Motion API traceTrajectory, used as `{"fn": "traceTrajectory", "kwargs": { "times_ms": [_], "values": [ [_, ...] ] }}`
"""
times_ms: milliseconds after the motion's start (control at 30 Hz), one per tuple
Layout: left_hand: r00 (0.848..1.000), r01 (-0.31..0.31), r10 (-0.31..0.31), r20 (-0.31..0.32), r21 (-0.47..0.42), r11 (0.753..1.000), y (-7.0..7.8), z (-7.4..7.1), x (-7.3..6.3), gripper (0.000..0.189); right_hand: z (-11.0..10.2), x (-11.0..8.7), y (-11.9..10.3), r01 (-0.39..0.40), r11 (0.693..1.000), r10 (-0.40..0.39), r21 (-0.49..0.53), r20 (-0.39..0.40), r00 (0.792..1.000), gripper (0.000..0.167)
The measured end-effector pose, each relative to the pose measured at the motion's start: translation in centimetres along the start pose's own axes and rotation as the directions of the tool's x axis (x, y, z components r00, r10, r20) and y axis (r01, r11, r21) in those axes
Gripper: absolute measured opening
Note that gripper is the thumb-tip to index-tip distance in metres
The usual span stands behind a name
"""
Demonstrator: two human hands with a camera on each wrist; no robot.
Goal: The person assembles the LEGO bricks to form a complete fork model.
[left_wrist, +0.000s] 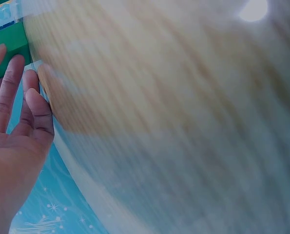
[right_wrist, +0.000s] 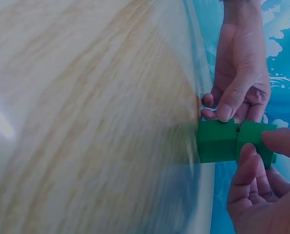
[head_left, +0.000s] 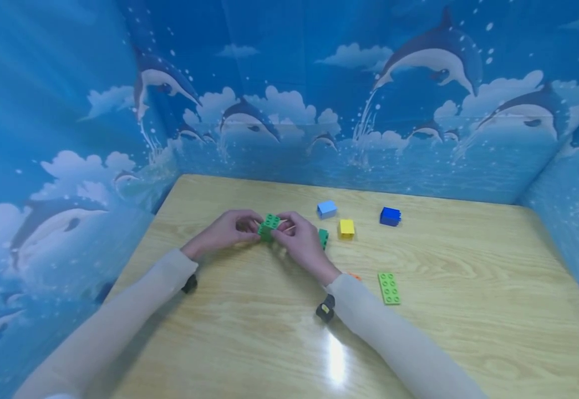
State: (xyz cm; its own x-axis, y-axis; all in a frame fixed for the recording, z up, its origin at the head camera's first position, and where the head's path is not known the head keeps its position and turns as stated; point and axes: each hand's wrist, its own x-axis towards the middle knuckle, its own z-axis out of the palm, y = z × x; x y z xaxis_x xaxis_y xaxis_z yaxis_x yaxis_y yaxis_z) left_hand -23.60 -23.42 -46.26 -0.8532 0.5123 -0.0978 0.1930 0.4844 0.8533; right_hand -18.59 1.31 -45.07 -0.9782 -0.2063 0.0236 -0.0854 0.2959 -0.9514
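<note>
Two green toy bricks meet end to end in the right wrist view, a lower brick point(right_wrist: 217, 141) close over the table and an upper brick point(right_wrist: 254, 139) with studs on its far side. My left hand point(head_left: 232, 227) holds the lower brick, its thumb along one side. The upper brick point(head_left: 272, 221) is pinched between thumb and fingers of my right hand point(head_left: 301, 241). In the left wrist view, part of a green brick point(left_wrist: 15, 41) shows at the left hand's point(left_wrist: 13, 146) fingertips. Another green brick point(head_left: 323, 238) lies just beside the right hand, partly hidden by it.
On the wooden table point(head_left: 249, 338) lie a light blue brick point(head_left: 326, 209), a yellow brick point(head_left: 346, 229), a dark blue brick point(head_left: 390, 216) and a lime green brick point(head_left: 389, 288). The right sleeve mostly covers an orange piece point(head_left: 355, 276). Dolphin-print curtains point(head_left: 289, 160) border the table.
</note>
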Motion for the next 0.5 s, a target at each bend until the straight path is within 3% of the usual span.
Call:
{"fn": "traceTrajectory", "kwargs": {
  "times_ms": [500],
  "values": [
    [1.000, 0.002, -0.002, 0.003, -0.025, 1.000, -0.32, -0.04, -0.09, 0.031, -0.11, 0.94, -0.85, 0.048, 0.990, -0.040, -0.134, 0.059, 0.997, 0.044]
  ]
}}
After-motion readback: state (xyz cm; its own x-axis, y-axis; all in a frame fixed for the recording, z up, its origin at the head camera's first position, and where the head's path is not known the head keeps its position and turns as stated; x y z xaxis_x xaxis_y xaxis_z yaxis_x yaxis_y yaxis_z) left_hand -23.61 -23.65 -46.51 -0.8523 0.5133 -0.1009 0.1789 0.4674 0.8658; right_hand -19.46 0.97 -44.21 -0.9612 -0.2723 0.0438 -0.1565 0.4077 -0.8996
